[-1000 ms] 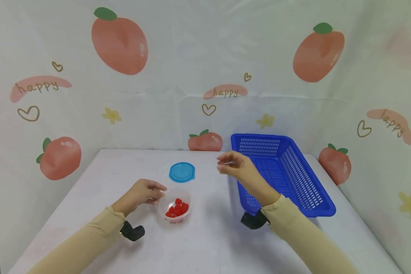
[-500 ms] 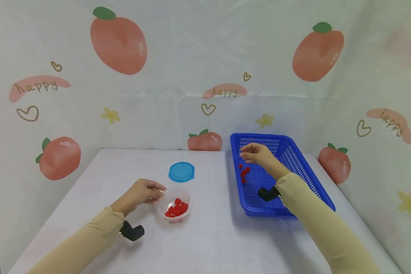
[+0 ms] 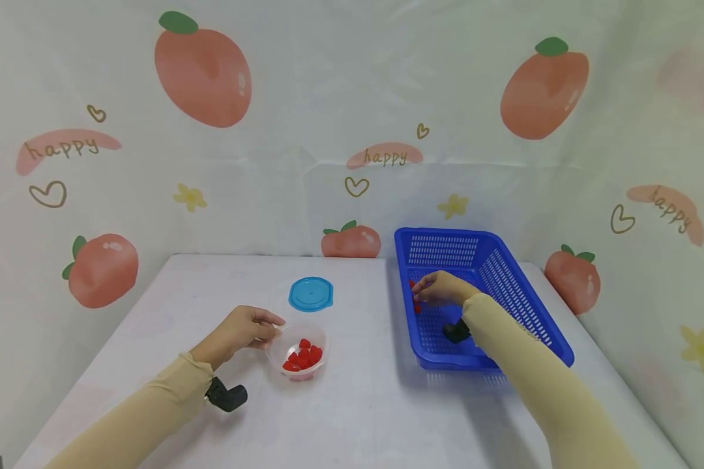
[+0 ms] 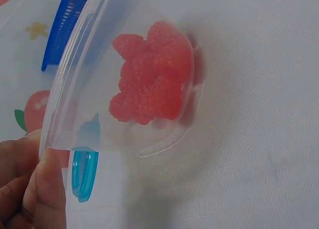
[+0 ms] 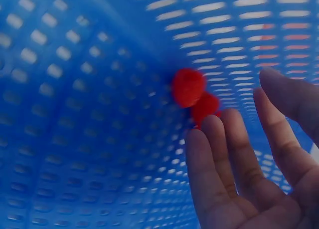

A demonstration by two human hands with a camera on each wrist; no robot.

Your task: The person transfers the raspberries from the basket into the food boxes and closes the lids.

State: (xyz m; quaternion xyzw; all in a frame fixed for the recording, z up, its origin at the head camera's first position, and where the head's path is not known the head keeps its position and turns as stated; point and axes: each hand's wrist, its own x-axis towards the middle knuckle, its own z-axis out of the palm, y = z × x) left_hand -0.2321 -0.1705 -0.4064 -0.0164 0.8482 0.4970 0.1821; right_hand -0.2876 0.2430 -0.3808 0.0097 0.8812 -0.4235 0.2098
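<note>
My left hand (image 3: pixel 240 333) pinches the rim of a clear plastic container (image 3: pixel 318 335) between thumb and fingers. Inside it lie several red raspberries (image 4: pixel 149 72), seen through the wall in the left wrist view. My right hand (image 3: pixel 444 288) is down inside the blue basket (image 3: pixel 475 363), by its left wall. In the right wrist view its fingers (image 5: pixel 244 159) are apart and only slightly bent, with nothing visibly held. Just beyond the fingertips, raspberries (image 5: pixel 189 87) sit in the basket's corner between floor and wall; the fingers partly hide them.
A blue lid (image 3: pixel 311 294) lies flat on the white table (image 3: pixel 358 404) behind the container. The basket's raised, slotted walls surround my right hand. A patterned cloth (image 3: pixel 293 98) hangs behind the table.
My right hand has moved right from the basket's left rim, then lowered inside towards the raspberries. My left hand and the container have stayed in place.
</note>
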